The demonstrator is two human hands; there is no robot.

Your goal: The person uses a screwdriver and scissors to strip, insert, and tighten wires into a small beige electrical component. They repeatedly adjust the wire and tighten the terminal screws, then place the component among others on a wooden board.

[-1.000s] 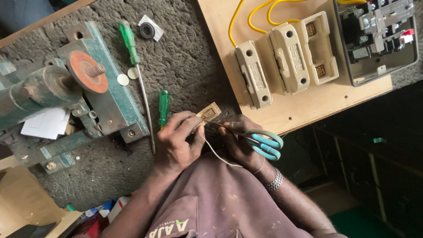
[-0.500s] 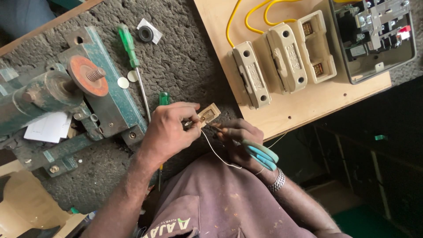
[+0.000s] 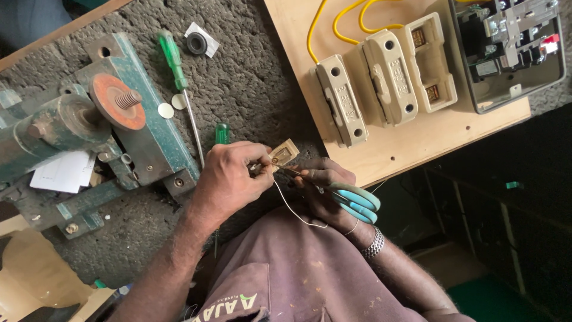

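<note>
Fuse carrier point(image 3: 284, 153) now gripped by left hand point(image 3: 229, 179) shifted rightward; thin wire point(image 3: 292, 209) worked by teal-handled pliers point(image 3: 351, 200) clasped in right hand point(image 3: 325, 191).

The bench top point(image 3: 250, 77) is rough, matt grey stone-like material. The vise point(image 3: 89, 137) is painted cast metal, green and chipped, with a rusted disc point(image 3: 116, 110). The screwdriver point(image 3: 179, 77) has a glossy translucent green plastic handle and a bare steel shaft. The mounting board point(image 3: 417, 137) is smooth, pale unfinished wood. The fuse carriers point(image 3: 387, 77) look like glazed cream ceramic. The pliers point(image 3: 354, 203) carry smooth teal plastic grips. The wristband point(image 3: 374, 243) is shiny metal
</note>
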